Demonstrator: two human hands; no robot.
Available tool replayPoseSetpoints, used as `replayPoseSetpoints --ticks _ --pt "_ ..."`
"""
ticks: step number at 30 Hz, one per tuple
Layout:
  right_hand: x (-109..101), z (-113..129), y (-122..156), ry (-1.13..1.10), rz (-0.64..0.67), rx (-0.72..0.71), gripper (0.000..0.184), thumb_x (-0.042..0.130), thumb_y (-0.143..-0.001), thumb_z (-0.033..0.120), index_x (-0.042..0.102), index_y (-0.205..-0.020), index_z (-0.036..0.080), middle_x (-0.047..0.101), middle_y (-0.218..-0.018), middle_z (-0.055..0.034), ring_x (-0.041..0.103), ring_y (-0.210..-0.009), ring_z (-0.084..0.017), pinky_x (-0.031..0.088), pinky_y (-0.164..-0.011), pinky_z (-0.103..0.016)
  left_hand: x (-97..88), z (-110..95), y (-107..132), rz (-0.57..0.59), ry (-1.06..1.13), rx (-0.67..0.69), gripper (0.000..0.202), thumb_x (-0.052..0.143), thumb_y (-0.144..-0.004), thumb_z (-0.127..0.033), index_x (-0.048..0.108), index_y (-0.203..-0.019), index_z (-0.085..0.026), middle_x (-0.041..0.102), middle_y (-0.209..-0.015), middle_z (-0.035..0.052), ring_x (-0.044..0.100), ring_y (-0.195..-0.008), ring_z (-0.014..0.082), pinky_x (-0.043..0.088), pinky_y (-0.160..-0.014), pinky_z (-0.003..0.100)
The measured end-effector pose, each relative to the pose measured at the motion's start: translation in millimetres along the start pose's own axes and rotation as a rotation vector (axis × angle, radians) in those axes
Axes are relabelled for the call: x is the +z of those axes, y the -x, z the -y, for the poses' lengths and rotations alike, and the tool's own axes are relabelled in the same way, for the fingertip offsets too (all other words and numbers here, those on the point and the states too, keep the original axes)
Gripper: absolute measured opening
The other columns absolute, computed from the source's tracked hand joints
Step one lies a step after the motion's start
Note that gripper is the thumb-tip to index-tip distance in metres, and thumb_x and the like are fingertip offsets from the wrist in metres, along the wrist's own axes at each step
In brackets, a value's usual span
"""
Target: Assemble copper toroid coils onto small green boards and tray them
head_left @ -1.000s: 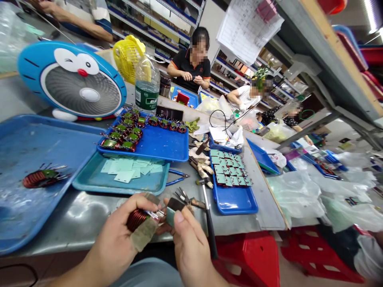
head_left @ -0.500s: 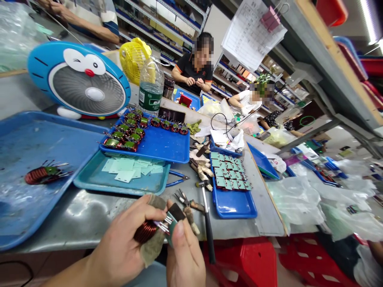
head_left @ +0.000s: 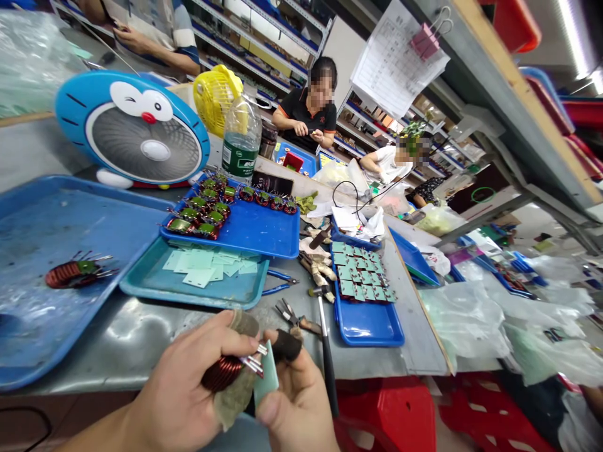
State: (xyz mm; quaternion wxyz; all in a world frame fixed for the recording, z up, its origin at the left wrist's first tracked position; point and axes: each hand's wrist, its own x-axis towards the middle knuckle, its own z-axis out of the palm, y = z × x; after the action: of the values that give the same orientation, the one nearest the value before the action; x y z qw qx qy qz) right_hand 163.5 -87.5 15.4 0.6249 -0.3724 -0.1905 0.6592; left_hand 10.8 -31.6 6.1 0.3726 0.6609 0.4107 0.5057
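The left hand [head_left: 188,389] comes in from the lower left, palm turned inward, below the near edge of the teal tray [head_left: 141,290]. Its thumb and fingers are clamped on a coil [head_left: 221,373] with red-brown winding, whose silvery leads point right. A worn cloth wrap covers the thumb tip. The right hand [head_left: 294,408] rises from the bottom edge just right of it. Thumb and forefinger pinch a pale green card [head_left: 267,380], held upright against the coil's leads. One fingertip wears a dark cot. Both hands hang over the table edge, clear of the tabletop.

The teal tray holds a loose spread of pale green cards [head_left: 202,267]. Resting on its far rim is a blue tray [head_left: 264,235], with rows of green-topped coils [head_left: 202,216] along its left and far sides. Left of the teal tray is a big tray [head_left: 70,207], blue, with a plastic sheet and a lone coil [head_left: 75,274] in it. Right of the teal tray, past pliers [head_left: 294,317] and a hammer [head_left: 326,351], a small tray [head_left: 372,326] carries rows of green squares [head_left: 360,273].

Beyond the teal tray stand a fan [head_left: 134,135] with a winking cartoon cat face and a bottle [head_left: 241,141]. The bottle's green label is too small to read. A printed sheet [head_left: 396,63] hangs up and to the right of it from a pink clip; its print cannot be read either.
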Motion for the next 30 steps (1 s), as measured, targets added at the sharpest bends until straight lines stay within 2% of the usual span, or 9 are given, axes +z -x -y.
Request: replayPoseSetpoints --ticks 5,7,10,13,19,22,25,27,30 --pt "-3.9 -4.1 0.2 -0.005 -0.024 -0.027 0.07 0.11 -0.042 0.034 0.081 -0.105 0.032 0.082 -0.114 -0.0039 0.075 -0.106 -0.03 0.058 -0.096 -0.042 -6.4 1.1 -4.4 0.165 0.008 0.052 0.032 0.094 -0.069 -0.032 0.085 -0.1 -0.038 0.083 -0.082 0.0022 0.074 -0.069 0.0263 0.057 -0.075 0.034" --pt "-8.8 -8.0 -0.6 -0.003 -0.016 -0.043 0.07 0.111 -0.04 0.03 0.082 -0.103 0.033 0.082 -0.112 -0.0037 0.075 -0.104 -0.029 0.059 -0.094 -0.042 -8.6 3.6 -4.9 0.188 -0.015 0.094 0.034 0.095 -0.07 -0.031 0.084 -0.101 -0.037 0.082 -0.079 0.0023 0.073 -0.066 0.0256 0.058 -0.078 0.035" --pt "-18.5 -16.7 -1.8 0.006 -0.015 -0.062 0.074 0.111 -0.038 0.03 0.082 -0.106 0.033 0.082 -0.114 -0.0046 0.076 -0.106 -0.031 0.059 -0.096 -0.044 -7.7 3.6 -3.4 0.182 -0.026 0.135 0.033 0.095 -0.07 -0.032 0.084 -0.1 -0.037 0.081 -0.076 0.0024 0.073 -0.067 0.0264 0.058 -0.089 0.039" --pt "-24.6 -23.9 -0.5 0.012 -0.07 -0.081 0.079 0.111 -0.036 0.042 0.082 -0.109 0.033 0.082 -0.115 -0.006 0.075 -0.109 -0.034 0.057 -0.101 -0.049 -1.9 -3.8 -1.0 0.14 0.012 0.097 0.031 0.096 -0.069 -0.034 0.085 -0.097 -0.037 0.082 -0.078 0.0028 0.073 -0.067 0.0267 0.057 -0.091 0.04" --pt "-14.6 -20.0 6.8 0.068 -0.13 -0.023 0.086 0.107 -0.031 0.058 0.081 -0.108 0.031 0.08 -0.119 -0.0089 0.069 -0.121 -0.043 0.048 -0.114 -0.06 6.9 -15.8 2.7 0.015 0.114 -0.029 0.018 0.094 -0.07 -0.041 0.085 -0.085 -0.037 0.08 -0.074 0.0026 0.069 -0.066 0.0254 0.054 -0.094 0.041" --pt "-9.8 -20.8 8.1 0.059 -0.123 -0.07 0.081 0.105 -0.039 0.062 0.083 -0.11 0.031 0.079 -0.123 -0.0095 0.067 -0.124 -0.044 0.046 -0.115 -0.061 3.4 -6.5 5.0 0.073 0.08 0.024 0.024 0.093 -0.07 -0.035 0.085 -0.093 -0.037 0.082 -0.079 0.0025 0.072 -0.072 0.0274 0.055 -0.094 0.042" --pt "-11.4 -28.9 6.6 0.047 -0.075 -0.162 0.073 0.101 -0.053 0.064 0.083 -0.117 0.033 0.078 -0.123 -0.0081 0.07 -0.118 -0.039 0.049 -0.113 -0.055 -1.3 5.4 7.2 0.119 0.027 0.097 0.037 0.091 -0.073 -0.028 0.082 -0.107 -0.04 0.084 -0.09 0.0013 0.076 -0.082 0.029 0.055 -0.099 0.043" --pt "-14.7 -34.7 4.9 0.066 -0.063 -0.206 0.07 0.098 -0.06 0.065 0.082 -0.121 0.035 0.077 -0.126 -0.0071 0.071 -0.117 -0.036 0.05 -0.112 -0.051 -3.2 9.3 7.4 0.109 0.024 0.113 0.037 0.089 -0.076 -0.028 0.08 -0.109 -0.04 0.084 -0.093 0.0013 0.077 -0.084 0.0287 0.056 -0.095 0.041" --pt "-18.1 -36.1 2.4 0.088 -0.044 -0.197 0.073 0.1 -0.057 0.064 0.081 -0.122 0.035 0.075 -0.131 -0.0066 0.07 -0.122 -0.037 0.049 -0.114 -0.052 -4.7 8.2 5.2 0.116 0.014 0.128 0.036 0.088 -0.076 -0.027 0.079 -0.109 -0.039 0.084 -0.096 0.0007 0.077 -0.084 0.0273 0.057 -0.084 0.036"
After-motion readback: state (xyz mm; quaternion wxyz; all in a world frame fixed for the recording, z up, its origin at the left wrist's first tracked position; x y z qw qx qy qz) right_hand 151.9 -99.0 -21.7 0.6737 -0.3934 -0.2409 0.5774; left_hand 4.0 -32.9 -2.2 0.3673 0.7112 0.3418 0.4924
